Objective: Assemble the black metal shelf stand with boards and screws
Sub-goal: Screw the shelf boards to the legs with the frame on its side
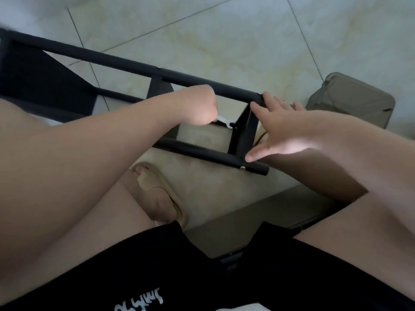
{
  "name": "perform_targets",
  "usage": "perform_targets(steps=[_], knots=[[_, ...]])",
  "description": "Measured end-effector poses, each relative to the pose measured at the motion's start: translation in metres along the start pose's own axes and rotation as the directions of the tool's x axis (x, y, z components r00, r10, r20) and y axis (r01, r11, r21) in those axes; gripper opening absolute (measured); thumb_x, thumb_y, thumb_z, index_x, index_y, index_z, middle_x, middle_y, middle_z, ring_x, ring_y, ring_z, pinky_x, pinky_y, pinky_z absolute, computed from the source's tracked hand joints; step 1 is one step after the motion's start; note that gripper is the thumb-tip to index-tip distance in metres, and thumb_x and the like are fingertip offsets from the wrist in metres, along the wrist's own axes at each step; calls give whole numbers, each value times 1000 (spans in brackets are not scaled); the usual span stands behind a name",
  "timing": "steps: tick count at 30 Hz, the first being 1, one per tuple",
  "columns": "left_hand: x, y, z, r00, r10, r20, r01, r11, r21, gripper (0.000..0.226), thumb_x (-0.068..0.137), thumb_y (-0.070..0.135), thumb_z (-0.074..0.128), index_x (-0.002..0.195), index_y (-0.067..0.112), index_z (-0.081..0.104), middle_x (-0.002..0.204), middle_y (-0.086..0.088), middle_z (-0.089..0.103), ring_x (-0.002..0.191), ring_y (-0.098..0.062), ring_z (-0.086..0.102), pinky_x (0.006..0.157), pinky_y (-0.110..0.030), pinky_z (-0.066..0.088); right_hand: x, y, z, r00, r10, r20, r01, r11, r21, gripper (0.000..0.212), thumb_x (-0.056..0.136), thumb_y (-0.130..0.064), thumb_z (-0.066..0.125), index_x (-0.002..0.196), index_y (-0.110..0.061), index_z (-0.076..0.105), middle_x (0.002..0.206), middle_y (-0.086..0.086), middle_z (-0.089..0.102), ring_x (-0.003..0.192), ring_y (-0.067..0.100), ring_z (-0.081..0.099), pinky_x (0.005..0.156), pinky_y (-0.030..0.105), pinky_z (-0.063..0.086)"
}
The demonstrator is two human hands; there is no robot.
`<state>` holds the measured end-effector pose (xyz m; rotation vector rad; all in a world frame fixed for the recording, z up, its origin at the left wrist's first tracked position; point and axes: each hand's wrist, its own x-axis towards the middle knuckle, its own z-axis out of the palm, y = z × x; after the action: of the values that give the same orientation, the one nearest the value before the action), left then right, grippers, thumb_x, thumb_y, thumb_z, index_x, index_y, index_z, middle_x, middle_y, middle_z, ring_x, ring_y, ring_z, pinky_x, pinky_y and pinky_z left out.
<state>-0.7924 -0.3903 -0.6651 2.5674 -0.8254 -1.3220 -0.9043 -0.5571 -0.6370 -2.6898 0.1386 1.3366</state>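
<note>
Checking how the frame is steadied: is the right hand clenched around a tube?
No, the right hand lies spread open, fingertips touching the upper tube, thumb on the lower tube.

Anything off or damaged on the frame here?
Nothing stands out. The black frame lies on its side on the tile floor, as expected mid-assembly; its tubes look straight. The left hand grips a small silvery tool by the end board; the right hand braces the frame's end, fingers spread.

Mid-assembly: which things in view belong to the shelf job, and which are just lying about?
Job: black metal frame, black board, white tool gripped by the left hand, right hand resting on the frame.
Not the job: khaki bag, beige sandal, worn.
</note>
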Motion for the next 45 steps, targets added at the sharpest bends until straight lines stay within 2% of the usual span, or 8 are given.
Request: perform_targets(steps=[3, 7, 12, 18, 23, 34, 42, 45], knots=[[0, 4, -24, 980, 8, -201, -3, 1000, 23, 25, 95, 7, 47, 99, -5, 69, 83, -16, 58, 75, -27, 48, 56, -28, 34, 3, 10, -35, 988, 21, -153, 10, 979, 201, 103, 79, -64, 73, 159, -27, 19, 161, 4, 34, 143, 31, 37, 107, 43, 35], [11, 8, -41, 909, 23, -415, -25, 1000, 0, 22, 97, 11, 45, 106, 8, 66, 101, -10, 65, 92, -33, 58, 82, -38, 51, 18, 7, -47, 982, 75, -175, -36, 976, 214, 93, 87, -51, 73, 159, -21, 24, 158, 6, 39, 143, 31, 39, 110, 40, 36], [27, -6, -33, 970, -41, -241, 56, 997, 56, 13, 97, 12, 44, 109, 13, 50, 101, -7, 61, 89, -28, 56, 78, -39, 44, 31, -5, -37, 993, 82, -81, -73, 991, 110, 54, 87, -45, 75, 128, -16, 56, 120, 5, 64, 105, 28, 60, 85, 35, 47], [17, -14, -25, 985, -36, -166, 46, 998, 53, 14, 92, 9, 50, 105, 16, 50, 93, -4, 63, 83, -24, 56, 71, -38, 41, 25, -4, -30, 989, 78, -123, -60, 987, 146, 64, 79, -42, 83, 128, -16, 53, 123, 5, 61, 110, 28, 58, 82, 35, 46], [1, -30, -28, 960, -25, -277, 18, 999, -28, 12, 100, 13, 38, 104, 22, 44, 90, 4, 57, 89, -23, 55, 73, -37, 35, 23, -9, -31, 966, 57, -252, -15, 986, 169, 60, 78, -44, 82, 124, -21, 51, 119, 2, 60, 98, 24, 55, 78, 37, 47], [-2, -67, -63, 874, -112, -473, 86, 993, -76, 11, 100, 8, 36, 104, 18, 38, 86, 0, 57, 80, -24, 51, 80, -40, 31, 64, -34, -57, 753, -91, -652, 52, 996, -79, 62, 88, -39, 71, 139, -20, 40, 133, 4, 50, 122, 30, 45, 95, 40, 43], [44, -93, -105, 881, -126, -456, 86, 990, -109, 9, 101, 6, 33, 102, 13, 38, 80, 0, 48, 68, -17, 42, 78, -39, 30, 130, -27, -100, 740, -177, -649, 172, 983, -72, 52, 93, -32, 68, 138, -18, 44, 132, 3, 49, 122, 28, 42, 92, 38, 48], [58, -111, -112, 896, -128, -425, 63, 984, -165, 6, 103, 10, 34, 101, 12, 39, 80, -1, 48, 66, -18, 42, 65, -35, 27, 154, -24, -117, 751, -245, -613, 218, 969, -119, 46, 93, -31, 68, 131, -16, 48, 126, 3, 51, 118, 28, 44, 85, 40, 49]])
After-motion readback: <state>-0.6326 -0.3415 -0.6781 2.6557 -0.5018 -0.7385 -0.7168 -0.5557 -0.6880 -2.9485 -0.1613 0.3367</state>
